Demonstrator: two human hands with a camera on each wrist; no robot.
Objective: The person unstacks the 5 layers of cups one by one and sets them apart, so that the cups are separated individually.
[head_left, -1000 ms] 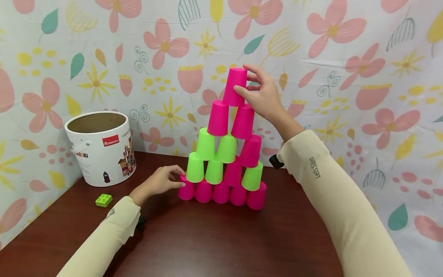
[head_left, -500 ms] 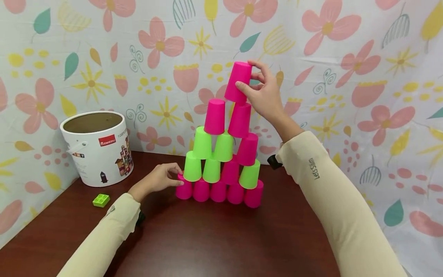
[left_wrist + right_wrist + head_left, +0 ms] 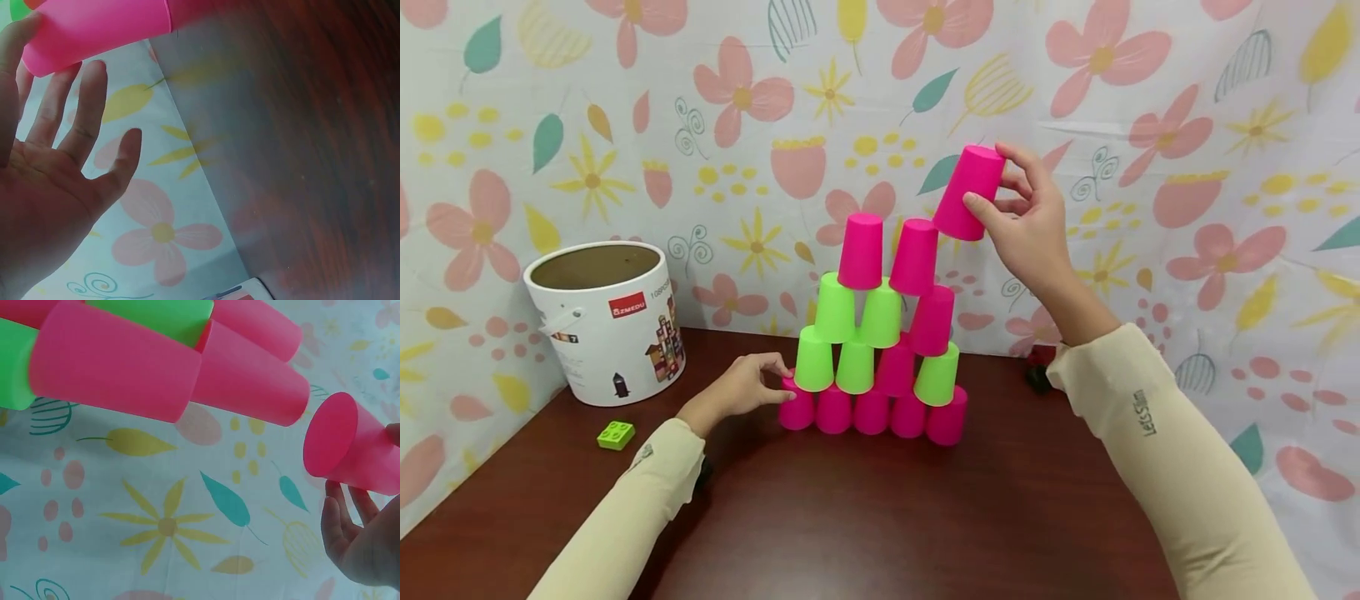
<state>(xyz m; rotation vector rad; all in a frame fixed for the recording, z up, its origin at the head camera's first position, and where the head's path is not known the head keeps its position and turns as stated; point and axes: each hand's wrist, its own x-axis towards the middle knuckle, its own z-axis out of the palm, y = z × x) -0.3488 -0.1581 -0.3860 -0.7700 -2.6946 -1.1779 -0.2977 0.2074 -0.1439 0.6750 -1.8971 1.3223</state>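
An inverted pink cup is gripped by my right hand, thumb in front and fingers behind. It hangs tilted, up and right of the cup tower; its open mouth shows in the right wrist view. The tower's top row holds two pink cups, one at its left and one at its right. Below are rows of green cups and pink cups. My left hand holds the leftmost bottom pink cup lightly between thumb and index finger; its other fingers spread in the left wrist view.
At the left of the dark wooden table stands a white bucket with a handle. A light green toy block lies in front of it. A flower-patterned curtain hangs behind. A dark red object shows beside the right sleeve.
My right hand has lifted the pink cup off the tower's top and carried it to the right. The other cups keep their places, and my left hand stays at the bottom cup.
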